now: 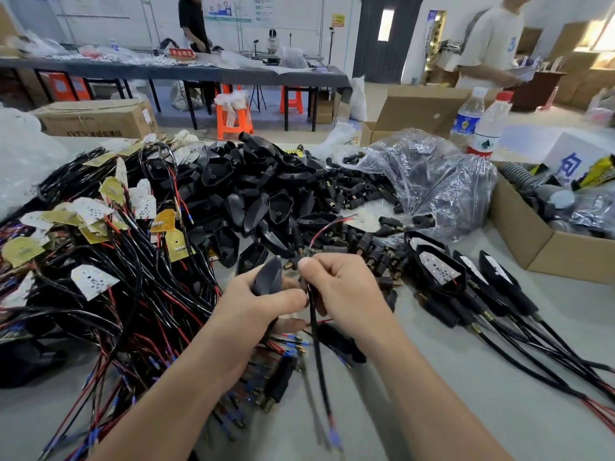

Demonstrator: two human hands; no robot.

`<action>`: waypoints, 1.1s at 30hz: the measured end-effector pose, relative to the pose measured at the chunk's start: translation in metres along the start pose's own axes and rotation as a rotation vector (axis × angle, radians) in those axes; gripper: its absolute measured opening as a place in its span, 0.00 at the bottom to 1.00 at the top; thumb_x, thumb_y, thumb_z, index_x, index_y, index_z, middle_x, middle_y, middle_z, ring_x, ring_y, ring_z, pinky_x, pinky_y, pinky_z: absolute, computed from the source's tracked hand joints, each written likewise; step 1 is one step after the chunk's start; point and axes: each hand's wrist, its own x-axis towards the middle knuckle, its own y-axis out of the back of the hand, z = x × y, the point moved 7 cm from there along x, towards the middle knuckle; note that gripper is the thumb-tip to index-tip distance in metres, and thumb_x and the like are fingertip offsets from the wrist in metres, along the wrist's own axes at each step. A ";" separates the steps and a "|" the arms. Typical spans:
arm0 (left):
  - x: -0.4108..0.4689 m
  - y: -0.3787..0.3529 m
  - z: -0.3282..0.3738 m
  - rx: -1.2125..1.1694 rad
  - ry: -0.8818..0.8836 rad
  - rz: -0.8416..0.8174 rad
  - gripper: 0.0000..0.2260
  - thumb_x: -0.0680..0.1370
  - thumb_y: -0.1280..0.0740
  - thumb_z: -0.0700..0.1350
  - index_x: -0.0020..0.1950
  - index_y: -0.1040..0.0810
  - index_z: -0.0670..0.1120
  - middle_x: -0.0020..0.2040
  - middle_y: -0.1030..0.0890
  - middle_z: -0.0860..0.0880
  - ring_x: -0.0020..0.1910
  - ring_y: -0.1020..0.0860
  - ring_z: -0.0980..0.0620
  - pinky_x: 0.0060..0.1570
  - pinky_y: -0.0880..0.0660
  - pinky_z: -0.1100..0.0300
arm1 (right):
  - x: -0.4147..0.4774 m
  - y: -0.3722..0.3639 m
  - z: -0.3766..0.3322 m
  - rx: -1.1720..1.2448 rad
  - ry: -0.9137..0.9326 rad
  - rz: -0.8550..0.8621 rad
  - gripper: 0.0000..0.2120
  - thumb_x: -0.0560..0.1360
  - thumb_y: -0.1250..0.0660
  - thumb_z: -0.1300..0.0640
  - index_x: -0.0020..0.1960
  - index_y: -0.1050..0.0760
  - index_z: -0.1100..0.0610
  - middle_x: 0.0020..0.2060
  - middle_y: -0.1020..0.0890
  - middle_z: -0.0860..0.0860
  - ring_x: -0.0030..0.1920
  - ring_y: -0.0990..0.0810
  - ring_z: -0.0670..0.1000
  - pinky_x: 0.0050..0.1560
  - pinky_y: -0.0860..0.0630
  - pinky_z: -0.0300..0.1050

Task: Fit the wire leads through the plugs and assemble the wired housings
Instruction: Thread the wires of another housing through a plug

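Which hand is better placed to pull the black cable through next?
Right, probably. The right hand pinches the black cable near its top, while the left hand is occupied gripping the black housing.

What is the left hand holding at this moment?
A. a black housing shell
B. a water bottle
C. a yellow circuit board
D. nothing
A: the left hand grips a black housing shell, while the right hand pinches a black wire lead that hangs down between the hands.
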 end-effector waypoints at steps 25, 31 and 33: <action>-0.012 -0.011 -0.002 0.305 0.093 -0.206 0.07 0.69 0.27 0.44 0.32 0.21 0.48 0.32 0.18 0.39 0.27 0.24 0.49 0.30 0.27 0.61 | 0.021 0.079 0.036 0.150 -0.182 0.430 0.18 0.80 0.37 0.51 0.35 0.22 0.58 0.24 0.23 0.52 0.20 0.33 0.47 0.20 0.38 0.38; -0.013 -0.006 0.007 0.411 -0.017 -0.038 0.09 0.65 0.29 0.47 0.29 0.28 0.50 0.27 0.22 0.45 0.25 0.28 0.52 0.27 0.31 0.62 | 0.038 0.079 0.028 0.008 -0.215 0.354 0.18 0.78 0.36 0.52 0.34 0.22 0.62 0.24 0.20 0.54 0.20 0.30 0.48 0.21 0.35 0.38; -0.013 -0.004 0.010 0.415 -0.076 -0.018 0.13 0.64 0.29 0.45 0.29 0.34 0.49 0.25 0.31 0.50 0.25 0.34 0.53 0.27 0.36 0.61 | 0.046 0.076 0.025 -0.015 -0.236 0.290 0.19 0.79 0.36 0.52 0.33 0.22 0.61 0.25 0.19 0.54 0.20 0.30 0.49 0.21 0.35 0.38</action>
